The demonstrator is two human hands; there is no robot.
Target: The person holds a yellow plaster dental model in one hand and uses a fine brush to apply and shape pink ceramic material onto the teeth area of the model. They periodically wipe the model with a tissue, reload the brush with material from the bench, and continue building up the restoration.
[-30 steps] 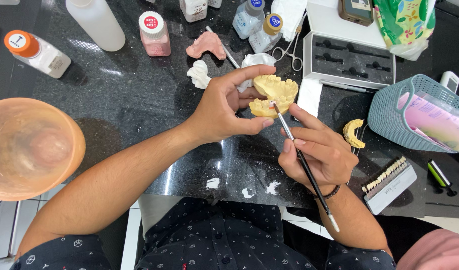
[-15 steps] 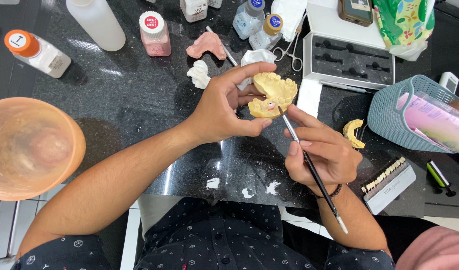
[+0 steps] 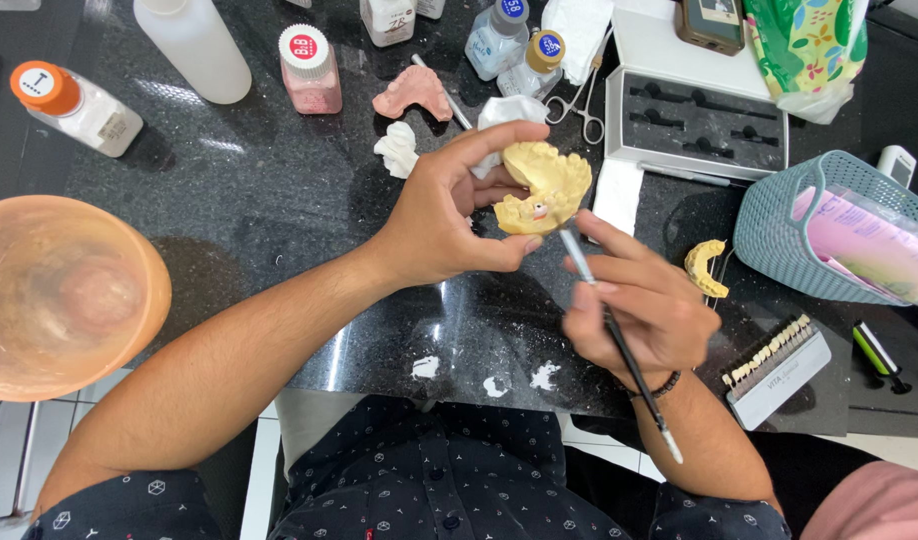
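Note:
My left hand (image 3: pixel 449 215) grips a yellow plaster dental cast (image 3: pixel 544 185) above the black stone counter (image 3: pixel 279 210), thumb under it and fingers over its top. A small pink-red spot shows on the cast's lower front. My right hand (image 3: pixel 639 305) holds a thin black-handled brush (image 3: pixel 619 340) like a pen. The brush tip touches the cast near the spot, and the white end of the handle points down toward my lap.
Bottles (image 3: pixel 309 68) and a pink denture base (image 3: pixel 411 92) lie at the back. A white tray (image 3: pixel 694 120), scissors (image 3: pixel 579 100), a teal basket (image 3: pixel 829 230), a second yellow cast (image 3: pixel 706 266) and a tooth shade guide (image 3: pixel 779 360) sit right. An orange bowl (image 3: pixel 64 295) stands left.
The cast has tilted and shifted slightly in my left hand. My right hand with the brush has moved a little down and right, its tip still at the cast.

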